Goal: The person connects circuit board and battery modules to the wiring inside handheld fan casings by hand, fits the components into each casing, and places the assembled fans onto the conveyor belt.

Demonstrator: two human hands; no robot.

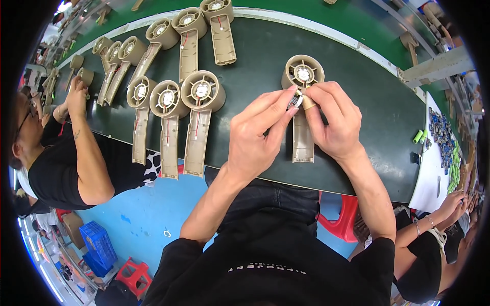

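One beige fan housing (pixel 302 130) lies on the dark desk (pixel 255 48) before me, its round head away and its open handle toward me. Just above it, my left hand (pixel 259 125) pinches a small part (pixel 295 100) between thumb and fingertips, while my right hand (pixel 334 115) comes in beside it, fingers drawn together, though I cannot tell what they grip. I'd judge a light pinch best, braced from both sides, without tugging.

Ten or more fan housings (pixel 198 125), two-plus red stools (pixel 348 219)
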